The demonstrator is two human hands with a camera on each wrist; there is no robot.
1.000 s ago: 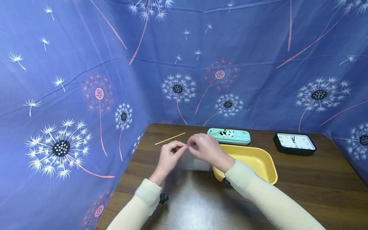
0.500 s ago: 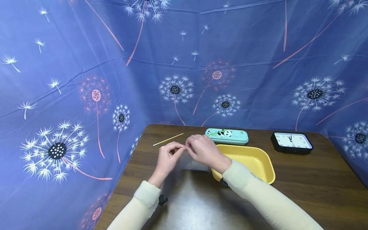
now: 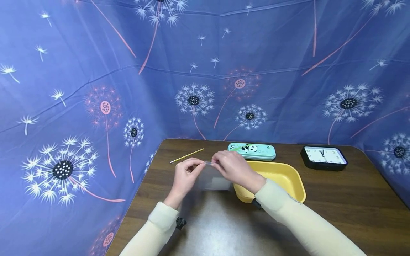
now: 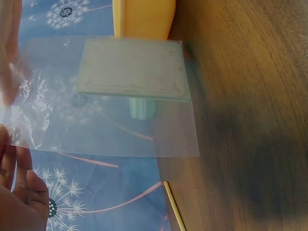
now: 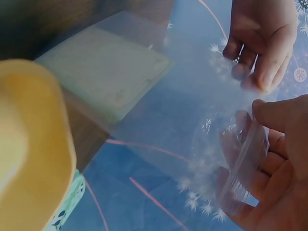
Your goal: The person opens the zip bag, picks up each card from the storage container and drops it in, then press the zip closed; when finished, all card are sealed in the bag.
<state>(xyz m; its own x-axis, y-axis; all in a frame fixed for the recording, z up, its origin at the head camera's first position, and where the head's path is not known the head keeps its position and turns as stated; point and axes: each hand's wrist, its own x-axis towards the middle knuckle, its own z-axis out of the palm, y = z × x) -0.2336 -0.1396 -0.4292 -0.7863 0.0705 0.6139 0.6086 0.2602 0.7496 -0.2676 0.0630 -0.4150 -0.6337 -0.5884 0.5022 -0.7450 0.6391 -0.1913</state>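
A clear plastic bag (image 4: 115,127) hangs between both hands above the table, its top edge uppermost in the head view. Inside its lower part lies a pale, flat, paper-like stack (image 4: 132,67) with a faint decorated border. My left hand (image 3: 185,177) pinches the left part of the bag's top edge between thumb and finger. The right hand (image 3: 234,169) grips the same edge further right, and in the right wrist view the plastic bunches among its fingers. A short strip of the edge shows between the fingertips. Whether the bag's mouth is sealed cannot be told.
A yellow tub (image 3: 288,177) stands right beside the bag, under the right forearm. Behind it lies a mint panda pencil case (image 3: 252,150). A yellow pencil (image 3: 187,155) lies at the back left, and a black-framed clock (image 3: 323,158) at the back right. Patterned blue cloth (image 3: 179,53) hangs behind.
The hands' fingertips, together half a second ago, are now apart. My right hand has moved slightly right along the bag's top edge; the left still pinches it. The head view has shifted slightly.
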